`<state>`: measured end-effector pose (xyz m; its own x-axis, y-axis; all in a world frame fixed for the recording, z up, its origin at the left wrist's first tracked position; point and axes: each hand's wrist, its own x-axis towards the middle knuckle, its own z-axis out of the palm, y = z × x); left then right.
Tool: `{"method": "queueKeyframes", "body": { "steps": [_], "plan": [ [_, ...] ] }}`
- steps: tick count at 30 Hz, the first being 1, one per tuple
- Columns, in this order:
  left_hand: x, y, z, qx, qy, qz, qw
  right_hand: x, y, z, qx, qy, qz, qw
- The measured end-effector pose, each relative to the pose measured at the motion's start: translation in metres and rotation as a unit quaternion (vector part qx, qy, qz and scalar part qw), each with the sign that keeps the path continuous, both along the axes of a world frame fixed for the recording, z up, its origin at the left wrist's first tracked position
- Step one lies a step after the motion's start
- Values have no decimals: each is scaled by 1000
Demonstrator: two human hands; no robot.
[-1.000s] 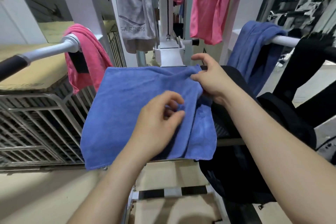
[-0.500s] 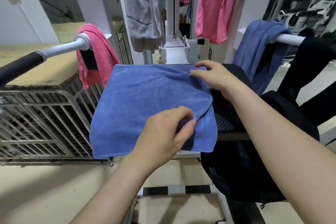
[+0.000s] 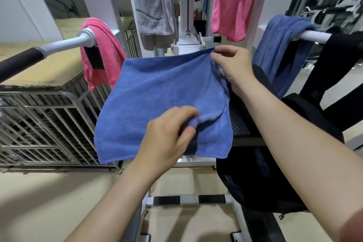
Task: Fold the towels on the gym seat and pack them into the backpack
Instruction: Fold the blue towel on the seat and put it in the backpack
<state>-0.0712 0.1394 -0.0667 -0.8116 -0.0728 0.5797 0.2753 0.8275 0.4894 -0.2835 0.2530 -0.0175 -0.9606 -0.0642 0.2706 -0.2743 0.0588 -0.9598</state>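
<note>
A blue towel [image 3: 157, 96] lies spread over the gym seat, which it hides almost fully. My left hand [image 3: 169, 137] pinches a fold of its top layer near the front right. My right hand [image 3: 233, 67] grips the far right corner of the same towel. A black backpack [image 3: 261, 179] sits against the seat's right side, under my right forearm. Other towels hang around: a pink one [image 3: 102, 55] on the left handle bar, a grey one [image 3: 153, 2] and a pink one [image 3: 231, 0] on the machine frame, a blue one [image 3: 279, 49] on the right bar.
The white machine frame [image 3: 188, 15] stands right behind the seat. A metal wire cage [image 3: 45, 124] topped with cardboard stands at the left. A black garment [image 3: 337, 61] hangs on the right bar. A black-and-white footrest bar [image 3: 188, 199] crosses the beige floor below the seat.
My left hand slid down toward the towel's front right and pinches its top layer there. My right hand stays at the far right corner, and the layer between them has tightened.
</note>
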Motion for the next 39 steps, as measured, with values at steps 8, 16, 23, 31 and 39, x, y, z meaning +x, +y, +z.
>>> {"method": "queueKeyframes", "body": {
  "steps": [8, 16, 23, 31, 39],
  "plan": [
    [4, 14, 3, -36, -68, -22, 997, -1, 3, 0, 301, 104, -73, 945],
    [8, 25, -9, -309, -75, -100, 943, -7, 9, -12, 429, 83, -42, 899],
    [-44, -54, 46, 5, -45, 51, 998, -23, 9, -8, 454, 47, -4, 890],
    [-159, -174, 39, -132, -222, 234, 937, -47, 1, -3, 456, 63, 22, 887],
    [-164, -188, 68, -2, -294, 139, 945, -76, 3, -5, 384, 69, 33, 920]
  ]
}}
